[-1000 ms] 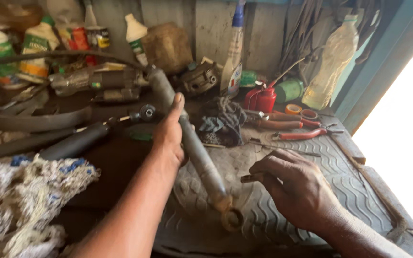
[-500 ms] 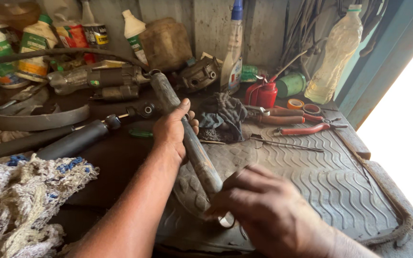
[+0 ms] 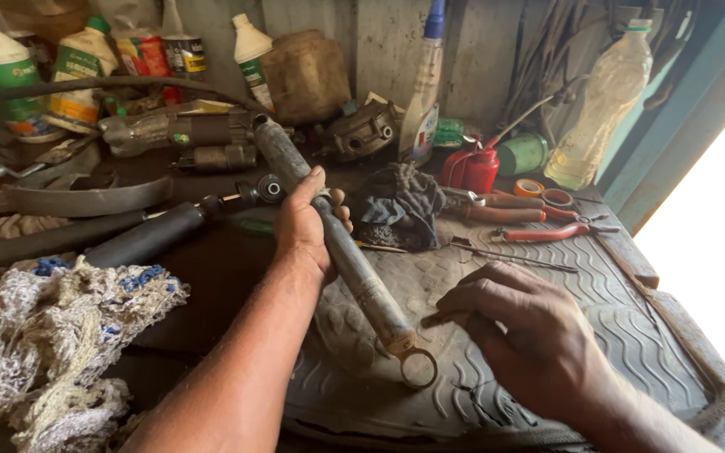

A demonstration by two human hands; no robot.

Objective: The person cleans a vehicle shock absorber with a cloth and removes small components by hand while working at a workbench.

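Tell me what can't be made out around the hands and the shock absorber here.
Head view:
- Small piece in the right hand: mostly covered by the fingers, kind unclear.
- Shock absorber: middle hidden under the left hand; far end lost in clutter.
- Mat: near edge cut off by the frame.
- Doorway at right: blown out white.

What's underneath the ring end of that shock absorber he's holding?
The ring end rests over a ribbed rubber mat. Whatever lies beneath the mat is covered.

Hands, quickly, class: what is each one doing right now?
Left hand: closed around the grey shock absorber.
Right hand: curled, pinching a small dark piece; what it is cannot be told.
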